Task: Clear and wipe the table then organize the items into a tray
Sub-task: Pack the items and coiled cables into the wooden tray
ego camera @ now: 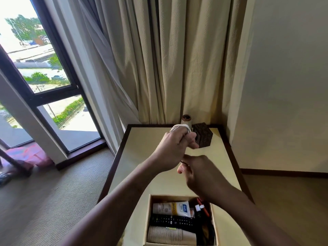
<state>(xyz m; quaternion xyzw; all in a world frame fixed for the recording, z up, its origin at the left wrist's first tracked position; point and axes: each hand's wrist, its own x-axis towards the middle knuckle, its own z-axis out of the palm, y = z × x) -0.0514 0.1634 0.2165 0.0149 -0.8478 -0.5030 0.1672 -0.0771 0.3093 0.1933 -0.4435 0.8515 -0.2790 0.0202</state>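
Observation:
My left hand point(174, 144) is raised above the middle of the table point(142, 157) and is closed around a white cloth point(179, 126) that sticks out past the knuckles. Just below it, my right hand point(197, 173) pinches something small and dark between thumb and fingers; what it is I cannot tell. At the table's near edge stands a cardboard tray point(147, 219) holding a white and yellow tube point(171, 208), a black remote control point(172, 221), a lying stack of paper cups point(168, 236) and a red pen point(204, 208).
At the far edge of the table stand a dark wooden box point(203, 134) and a small brown-rimmed cup point(186, 118). Cream curtains point(159, 59) hang behind, a window point(35, 77) is on the left, a plain wall on the right. Carpet surrounds the table.

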